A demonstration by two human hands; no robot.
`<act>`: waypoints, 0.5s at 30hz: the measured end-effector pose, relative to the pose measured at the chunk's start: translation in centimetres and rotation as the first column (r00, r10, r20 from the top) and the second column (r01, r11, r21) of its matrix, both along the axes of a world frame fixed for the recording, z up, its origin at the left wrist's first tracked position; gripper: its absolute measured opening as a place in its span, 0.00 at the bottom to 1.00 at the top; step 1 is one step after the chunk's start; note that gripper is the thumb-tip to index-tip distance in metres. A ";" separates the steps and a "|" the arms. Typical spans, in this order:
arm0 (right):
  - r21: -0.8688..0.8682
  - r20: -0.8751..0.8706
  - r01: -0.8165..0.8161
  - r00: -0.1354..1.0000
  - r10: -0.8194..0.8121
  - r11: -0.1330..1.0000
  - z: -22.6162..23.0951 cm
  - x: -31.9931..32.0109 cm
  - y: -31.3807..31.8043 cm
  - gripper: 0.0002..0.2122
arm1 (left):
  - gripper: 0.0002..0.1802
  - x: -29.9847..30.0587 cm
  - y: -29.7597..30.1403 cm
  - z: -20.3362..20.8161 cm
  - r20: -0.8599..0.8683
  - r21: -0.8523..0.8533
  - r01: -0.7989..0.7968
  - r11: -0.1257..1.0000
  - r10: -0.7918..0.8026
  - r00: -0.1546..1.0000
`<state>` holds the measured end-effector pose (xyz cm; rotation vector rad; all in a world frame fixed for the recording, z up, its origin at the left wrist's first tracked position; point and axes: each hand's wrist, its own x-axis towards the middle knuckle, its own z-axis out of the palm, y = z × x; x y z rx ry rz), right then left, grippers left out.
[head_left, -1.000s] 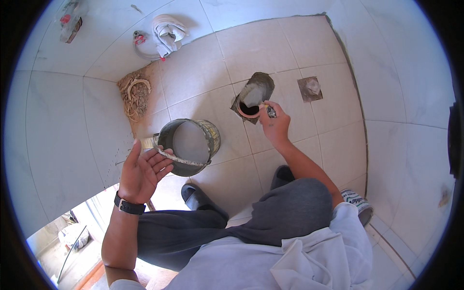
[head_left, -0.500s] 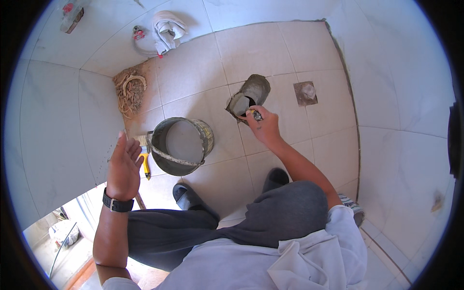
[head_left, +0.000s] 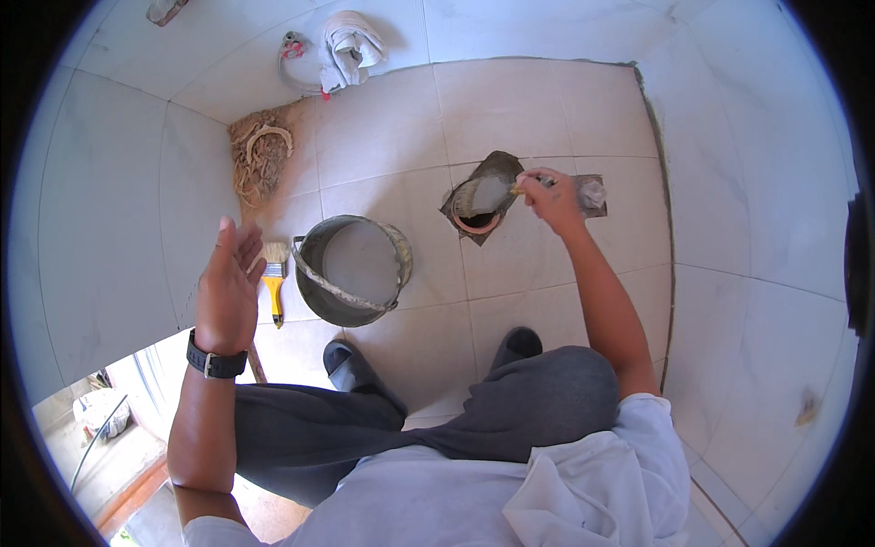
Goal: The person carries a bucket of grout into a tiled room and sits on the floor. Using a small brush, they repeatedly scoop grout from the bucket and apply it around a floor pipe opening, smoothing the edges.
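Note:
My right hand is closed around a broad, flat grey tool with a bit of yellow at its handle end. Its exact kind is hard to tell. The tool slants over a rough cut-out hole in the floor tiles, at the rim of a round brownish pipe mouth. On the left, my left hand is raised with its fingers stretched and holds nothing. Close to it, a yellow-handled paintbrush lies on the floor beside a dark bucket containing grey liquid.
A small square opening with a pale lump lies right of the hole. Coarse fibrous debris fills the far left corner, and a rolled white cloth sits by the back wall. My sandalled feet stand nearer than the bucket.
My right hand has moved right and slightly farther away, and the tool has swung so more of the pipe mouth shows. My left hand remains raised. The whole view has shifted slightly.

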<state>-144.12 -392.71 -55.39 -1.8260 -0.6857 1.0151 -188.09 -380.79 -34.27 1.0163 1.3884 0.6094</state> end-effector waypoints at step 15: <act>0.023 -0.307 -0.018 0.951 0.025 1.000 -6.5 2.2 2.7 0.10 | 0.45 -0.9 0.9 0.0 -0.036 0.030 0.041 0.999 -0.040 0.999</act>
